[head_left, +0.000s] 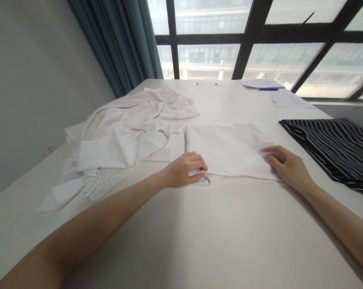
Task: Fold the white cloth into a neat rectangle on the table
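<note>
Folded white cloth: this piece is lying flat on the white table, right between the two hands, its near edge showing more than one layer.
Left hand: the left hand is gripping the cloth's near left corner, and the fingers are curling over the edge with fabric caught between them and the thumb.
Right hand: over on the other side, the right hand is touching the cloth's right edge, index finger and thumb reaching onto it; whether they are closing on fabric, I cannot tell.
White heap: a rumpled pile of white fabric is sprawling on the left, loose folds spilling toward the near side.
Striped cloth: a dark striped piece is resting on the right, beyond the right hand and well apart from the white cloth.
Far end: papers are lying near the window, a blue strip is showing at their near edge, and a blue curtain is hanging at left.
</note>
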Demonstrator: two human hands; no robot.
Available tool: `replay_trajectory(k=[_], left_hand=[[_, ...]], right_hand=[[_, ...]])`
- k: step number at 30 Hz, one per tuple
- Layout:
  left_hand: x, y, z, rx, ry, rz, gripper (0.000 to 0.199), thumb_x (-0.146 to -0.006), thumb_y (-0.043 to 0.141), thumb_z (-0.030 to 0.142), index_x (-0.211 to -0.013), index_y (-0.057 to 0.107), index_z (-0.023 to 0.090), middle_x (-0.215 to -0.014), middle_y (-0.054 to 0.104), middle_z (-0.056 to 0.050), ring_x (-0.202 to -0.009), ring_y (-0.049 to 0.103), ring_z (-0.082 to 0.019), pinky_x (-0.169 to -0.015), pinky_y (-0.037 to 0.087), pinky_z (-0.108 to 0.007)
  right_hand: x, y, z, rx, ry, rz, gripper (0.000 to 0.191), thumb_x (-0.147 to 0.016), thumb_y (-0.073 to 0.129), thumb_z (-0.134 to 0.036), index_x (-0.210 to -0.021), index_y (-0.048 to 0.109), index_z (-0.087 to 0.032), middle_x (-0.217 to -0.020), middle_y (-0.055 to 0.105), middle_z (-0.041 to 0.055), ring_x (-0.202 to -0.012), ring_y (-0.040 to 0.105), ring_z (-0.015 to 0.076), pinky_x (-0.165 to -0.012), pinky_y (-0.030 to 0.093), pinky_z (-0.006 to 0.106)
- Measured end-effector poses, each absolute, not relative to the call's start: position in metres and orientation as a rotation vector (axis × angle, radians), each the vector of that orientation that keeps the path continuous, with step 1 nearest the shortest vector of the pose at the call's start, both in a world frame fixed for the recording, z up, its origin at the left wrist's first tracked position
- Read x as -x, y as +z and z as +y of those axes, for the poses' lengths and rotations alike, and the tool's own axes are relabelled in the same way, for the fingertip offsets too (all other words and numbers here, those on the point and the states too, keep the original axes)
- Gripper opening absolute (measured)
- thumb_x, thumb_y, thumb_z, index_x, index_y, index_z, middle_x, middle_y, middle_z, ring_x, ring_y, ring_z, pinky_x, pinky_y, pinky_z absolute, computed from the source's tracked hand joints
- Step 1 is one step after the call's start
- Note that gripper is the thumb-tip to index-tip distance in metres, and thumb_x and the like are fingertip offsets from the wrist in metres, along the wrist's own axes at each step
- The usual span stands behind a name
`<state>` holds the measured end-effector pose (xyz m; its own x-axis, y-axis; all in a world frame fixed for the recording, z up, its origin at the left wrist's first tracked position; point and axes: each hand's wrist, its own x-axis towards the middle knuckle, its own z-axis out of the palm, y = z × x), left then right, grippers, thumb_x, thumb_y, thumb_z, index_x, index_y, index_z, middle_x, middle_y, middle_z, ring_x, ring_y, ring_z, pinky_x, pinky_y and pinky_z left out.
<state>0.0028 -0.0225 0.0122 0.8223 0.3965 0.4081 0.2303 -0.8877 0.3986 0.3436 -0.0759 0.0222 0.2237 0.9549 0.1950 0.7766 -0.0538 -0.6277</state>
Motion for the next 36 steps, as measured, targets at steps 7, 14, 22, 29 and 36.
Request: replay_trajectory(k=[7, 14, 22, 29, 36], left_hand=[[-0.003, 0.012, -0.022, -2.675, 0.721, 0.451, 0.007, -0.091, 0.056, 0.019, -0.093, 0.062, 0.017, -0.092, 0.066, -0.007, -0.09, 0.059, -0.019, -0.09, 0.044, -0.033], [-0.003, 0.013, -0.023, -2.67, 0.718, 0.463, 0.008, -0.091, 0.055, 0.02, -0.092, 0.062, 0.018, -0.092, 0.066, -0.007, -0.091, 0.059, -0.019, -0.09, 0.044, -0.033], [-0.003, 0.017, -0.026, -2.689, 0.736, 0.475, 0.012, -0.085, 0.053, 0.012, -0.075, 0.055, 0.019, -0.082, 0.065, -0.005, -0.083, 0.057, -0.018, -0.084, 0.044, -0.032], [-0.002, 0.017, -0.025, -2.691, 0.705, 0.467, 0.02, -0.085, 0.054, 0.015, -0.066, 0.051, 0.019, -0.081, 0.064, -0.005, -0.081, 0.057, -0.018, -0.083, 0.044, -0.032], [-0.003, 0.019, -0.026, -2.728, 0.698, 0.429, 0.011, -0.089, 0.059, 0.021, -0.079, 0.056, 0.019, -0.082, 0.064, -0.004, -0.083, 0.057, -0.018, -0.084, 0.043, -0.031]], right_hand=[[-0.341, 0.025, -0.077, 1.868, 0.377, -1.575, 0.033, -0.079, 0.056, -0.041, -0.103, 0.067, -0.02, -0.047, 0.054, -0.0037, -0.04, 0.047, 0.0145, -0.046, 0.036, 0.028], [-0.344, 0.022, -0.076, 1.888, 0.35, -1.588, 0.032, -0.081, 0.055, -0.041, -0.104, 0.067, -0.022, -0.049, 0.056, -0.0033, -0.042, 0.049, 0.0156, -0.048, 0.038, 0.029], [-0.35, 0.021, -0.074, 1.924, 0.31, -1.494, 0.034, -0.076, 0.055, -0.03, -0.106, 0.068, -0.022, -0.052, 0.056, -0.0023, -0.044, 0.048, 0.0156, -0.047, 0.036, 0.029], [-0.352, 0.019, -0.069, 1.916, 0.277, -1.421, 0.035, -0.078, 0.051, -0.027, -0.111, 0.064, -0.022, -0.085, 0.065, 0.007, -0.05, 0.051, 0.0145, -0.05, 0.042, 0.031], [-0.371, 0.008, -0.068, 1.757, -0.166, -1.681, 0.032, -0.083, 0.054, -0.021, -0.114, 0.062, -0.019, -0.117, 0.053, 0.0189, -0.064, 0.052, 0.0185, -0.078, 0.05, 0.044]])
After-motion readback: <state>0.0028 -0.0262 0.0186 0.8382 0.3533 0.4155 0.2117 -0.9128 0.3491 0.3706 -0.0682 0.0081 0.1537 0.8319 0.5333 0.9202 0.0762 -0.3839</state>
